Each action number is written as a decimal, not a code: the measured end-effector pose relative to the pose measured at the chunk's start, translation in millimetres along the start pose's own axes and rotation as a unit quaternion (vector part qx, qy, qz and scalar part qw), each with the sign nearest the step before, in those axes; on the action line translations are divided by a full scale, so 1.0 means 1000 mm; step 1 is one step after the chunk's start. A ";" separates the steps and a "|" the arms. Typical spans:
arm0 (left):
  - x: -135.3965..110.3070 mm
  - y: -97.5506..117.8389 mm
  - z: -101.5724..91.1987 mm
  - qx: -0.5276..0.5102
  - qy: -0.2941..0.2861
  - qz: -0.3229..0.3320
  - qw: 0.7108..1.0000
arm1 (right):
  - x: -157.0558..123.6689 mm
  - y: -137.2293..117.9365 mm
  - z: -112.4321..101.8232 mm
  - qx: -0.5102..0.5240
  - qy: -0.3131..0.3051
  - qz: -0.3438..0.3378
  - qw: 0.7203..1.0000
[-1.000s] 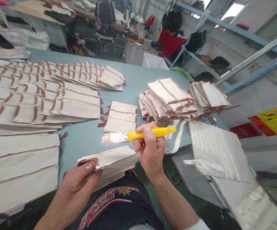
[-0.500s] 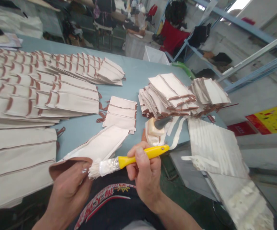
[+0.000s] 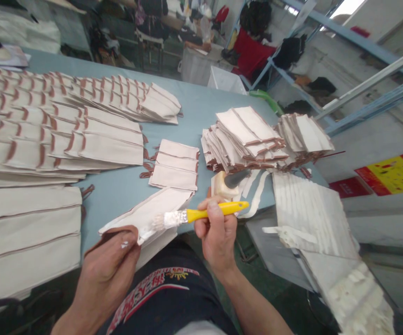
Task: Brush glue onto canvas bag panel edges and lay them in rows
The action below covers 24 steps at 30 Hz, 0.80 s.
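My right hand is closed around the yellow handle of a paintbrush, whose bristles are coated in white paste. The bristle end lies over a cream fabric piece with brown edging, near its folded-back corner; a wet white patch shows there. My left hand pinches that piece by its brown flap, with a white smear on one finger. Behind it lies another cream panel with brown trim. A pale block with a dark grey cone-shaped part stands beyond my right hand.
Long overlapping rows of cream panels cover the left of the blue-grey table. Piled panels stand at the right. White strips hang off the right edge. A white bin and a blue shelf frame are behind.
The paintbrush has moved right and away from me, from beside my left fingers onto the fabric. My left hand has shifted slightly right with the flap, and the wet patch now shows.
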<state>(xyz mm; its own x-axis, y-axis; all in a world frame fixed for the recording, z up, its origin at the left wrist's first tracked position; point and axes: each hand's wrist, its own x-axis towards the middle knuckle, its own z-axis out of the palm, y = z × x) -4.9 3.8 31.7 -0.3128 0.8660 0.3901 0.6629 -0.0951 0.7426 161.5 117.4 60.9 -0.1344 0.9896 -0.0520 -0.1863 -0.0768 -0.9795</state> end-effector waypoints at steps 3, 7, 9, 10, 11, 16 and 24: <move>0.001 -0.003 0.000 0.000 -0.004 -0.005 1.000 | -0.009 -0.004 0.003 -0.001 -0.041 0.010 0.999; 0.005 -0.003 -0.001 -0.006 -0.024 -0.012 1.000 | -0.018 -0.005 0.007 0.009 -0.076 0.023 0.997; 0.007 -0.001 0.001 -0.017 -0.012 -0.036 0.999 | -0.009 0.001 0.006 0.021 -0.057 0.031 0.998; 0.008 -0.001 0.001 -0.024 -0.008 -0.061 0.998 | -0.001 0.004 0.005 0.030 -0.042 0.035 0.998; 0.010 0.000 0.002 -0.031 -0.008 -0.094 0.995 | 0.007 0.007 0.003 0.040 -0.026 0.039 0.998; 0.026 0.001 -0.003 -0.150 -0.035 -0.291 0.944 | 0.031 0.012 -0.003 0.062 -0.010 0.027 0.998; 0.049 0.026 -0.021 -0.363 -0.057 -0.453 0.812 | 0.026 -0.012 0.011 0.028 -0.103 -0.123 0.987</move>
<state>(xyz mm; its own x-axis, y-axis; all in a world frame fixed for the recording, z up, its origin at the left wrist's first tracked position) -17.5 33.8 81.6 -0.3554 0.7783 -0.5176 -0.3926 0.3783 0.8383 149.4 142.5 73.2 -0.2718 0.9342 0.2312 -0.2903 0.1495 -0.9452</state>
